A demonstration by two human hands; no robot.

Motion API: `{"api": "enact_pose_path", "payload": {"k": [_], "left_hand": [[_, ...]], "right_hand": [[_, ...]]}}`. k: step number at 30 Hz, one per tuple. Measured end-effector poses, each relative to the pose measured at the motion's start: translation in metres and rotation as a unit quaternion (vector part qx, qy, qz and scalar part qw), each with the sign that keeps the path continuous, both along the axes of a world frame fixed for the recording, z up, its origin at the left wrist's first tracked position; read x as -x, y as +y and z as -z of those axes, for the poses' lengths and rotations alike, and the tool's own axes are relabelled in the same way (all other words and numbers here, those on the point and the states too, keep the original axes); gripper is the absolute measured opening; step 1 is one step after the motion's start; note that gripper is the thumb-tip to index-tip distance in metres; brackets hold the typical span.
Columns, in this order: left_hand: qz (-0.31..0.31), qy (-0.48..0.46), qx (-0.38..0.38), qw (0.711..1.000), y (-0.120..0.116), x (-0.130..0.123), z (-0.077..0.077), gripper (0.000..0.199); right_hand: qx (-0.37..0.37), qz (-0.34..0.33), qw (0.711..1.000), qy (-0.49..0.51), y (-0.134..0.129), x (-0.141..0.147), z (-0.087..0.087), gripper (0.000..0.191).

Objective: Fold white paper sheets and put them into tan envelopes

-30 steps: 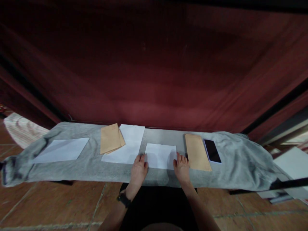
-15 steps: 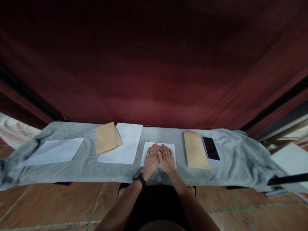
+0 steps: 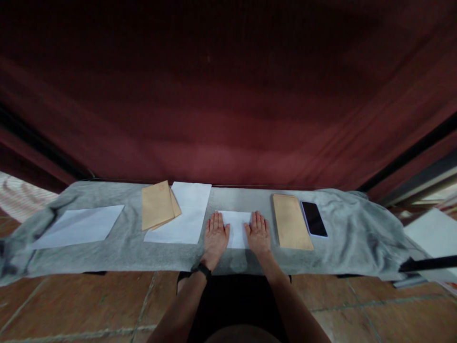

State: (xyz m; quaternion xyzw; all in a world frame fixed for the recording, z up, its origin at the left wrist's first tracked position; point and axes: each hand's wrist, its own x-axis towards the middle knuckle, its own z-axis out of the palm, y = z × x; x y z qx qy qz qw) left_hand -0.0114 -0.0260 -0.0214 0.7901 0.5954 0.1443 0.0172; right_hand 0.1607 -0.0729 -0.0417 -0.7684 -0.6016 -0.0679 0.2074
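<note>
A small white sheet (image 3: 237,230) lies flat on the grey cloth in front of me. Over its left edge rests my left hand (image 3: 216,236), palm down with fingers stretched out; a dark watch is on that wrist. My right hand (image 3: 258,233) lies the same way over the sheet's right edge. The two hands are apart, with the middle of the sheet showing between them. Neither hand grips anything. Just right of my right hand are brown envelopes (image 3: 292,223), stacked.
A phone (image 3: 314,219) lies right of the envelopes. To the left, more brown envelopes (image 3: 157,206) overlap a large white sheet (image 3: 191,214). Another white sheet (image 3: 80,226) is at far left on the grey cloth (image 3: 360,233). A dark red curtain (image 3: 228,119) hangs behind.
My hands were side by side, touching, on the middle of the small sheet. They have slid apart, the left one leftward and the right one rightward, to the sheet's side edges.
</note>
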Motion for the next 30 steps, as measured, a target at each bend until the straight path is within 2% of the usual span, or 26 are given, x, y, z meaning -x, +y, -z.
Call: {"api": "enact_pose_path", "payload": {"k": [4,8,13,18,22,30], "left_hand": [[-0.017,-0.006,-0.016,1.000,-0.012,0.010,-0.002,0.064],[-0.010,0.021,-0.044,0.999,-0.027,0.017,-0.004,0.065],[0.003,0.067,-0.044,0.997,-0.034,0.017,-0.003,0.064],[-0.002,0.070,-0.040,0.997,-0.033,0.016,-0.004,0.065],[-0.001,0.064,-0.030,0.997,-0.034,0.016,-0.006,0.066],[-0.005,0.071,-0.034,0.997,-0.034,0.015,-0.007,0.065]], "right_hand": [[-0.010,0.031,0.999,0.006,-0.015,-0.011,-0.007,0.054],[0.057,0.075,0.995,0.032,-0.023,-0.018,-0.027,0.044],[0.128,0.119,0.982,0.074,-0.014,-0.019,-0.044,0.033],[0.133,0.136,0.977,0.098,-0.003,-0.024,-0.042,0.021],[0.122,0.118,0.978,0.117,0.001,-0.032,-0.039,0.014],[0.084,0.096,0.980,0.152,0.011,-0.027,-0.040,0.014]]}}
